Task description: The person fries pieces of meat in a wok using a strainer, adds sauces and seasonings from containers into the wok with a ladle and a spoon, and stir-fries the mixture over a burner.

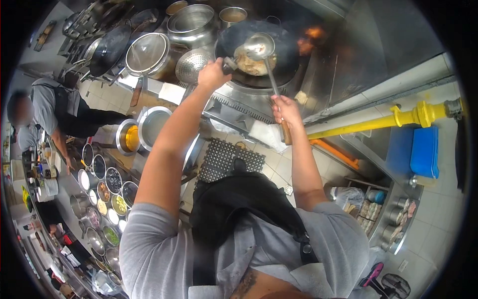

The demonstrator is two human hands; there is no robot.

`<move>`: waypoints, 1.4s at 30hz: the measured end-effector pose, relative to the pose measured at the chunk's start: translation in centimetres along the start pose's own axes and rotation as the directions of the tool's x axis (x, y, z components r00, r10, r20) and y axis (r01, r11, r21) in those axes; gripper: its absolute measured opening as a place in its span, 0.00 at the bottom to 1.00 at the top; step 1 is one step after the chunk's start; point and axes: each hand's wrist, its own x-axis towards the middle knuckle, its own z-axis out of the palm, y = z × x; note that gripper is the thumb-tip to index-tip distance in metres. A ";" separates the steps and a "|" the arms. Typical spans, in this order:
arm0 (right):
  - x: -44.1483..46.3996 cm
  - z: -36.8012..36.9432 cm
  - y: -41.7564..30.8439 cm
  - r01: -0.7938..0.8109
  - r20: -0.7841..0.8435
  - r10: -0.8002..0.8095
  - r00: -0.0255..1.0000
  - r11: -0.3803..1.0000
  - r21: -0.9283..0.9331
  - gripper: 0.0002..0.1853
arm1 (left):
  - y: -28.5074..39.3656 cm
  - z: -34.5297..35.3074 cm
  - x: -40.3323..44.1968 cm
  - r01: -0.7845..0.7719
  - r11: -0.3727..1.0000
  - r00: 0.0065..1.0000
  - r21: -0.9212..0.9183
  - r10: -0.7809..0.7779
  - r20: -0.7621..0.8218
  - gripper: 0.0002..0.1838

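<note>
My left hand is closed around the handle at the near left edge of a dark wok on the stove. A long-handled ladle with a wooden grip is in my closed right hand. Its round metal bowl hangs over the wok, above pale brownish food, and covers part of it. Just left of my left hand lies a perforated metal skimmer. Flames glow at the wok's right side.
A mesh strainer and a metal pot stand left of the wok. Containers of ingredients line the counter at left, where another person stands. A yellow pipe runs at right. A black mat covers floor tiles.
</note>
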 end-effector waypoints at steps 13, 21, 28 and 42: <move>-1.8 -0.2 -0.9 -0.097 0.107 0.085 0.991 0.989 0.113 0.10 | 1.9 2.0 3.8 -0.013 0.999 0.999 0.040 0.015 -0.049 0.38; 7.0 -3.5 0.8 -0.094 0.201 0.075 0.977 0.992 0.088 0.12 | -3.5 0.1 -8.1 -0.340 0.514 0.893 -0.787 -0.087 -0.443 0.31; 8.9 -0.4 0.3 0.147 -0.110 -0.143 0.984 0.989 0.026 0.08 | -10.3 -1.5 -30.0 -0.002 0.648 0.797 -0.762 -0.459 -0.393 0.32; 38.8 18.9 -15.1 0.097 0.102 -0.249 0.963 -0.033 -0.995 0.12 | -15.1 -2.6 -52.1 0.351 0.483 0.145 -0.802 -0.875 -0.463 0.37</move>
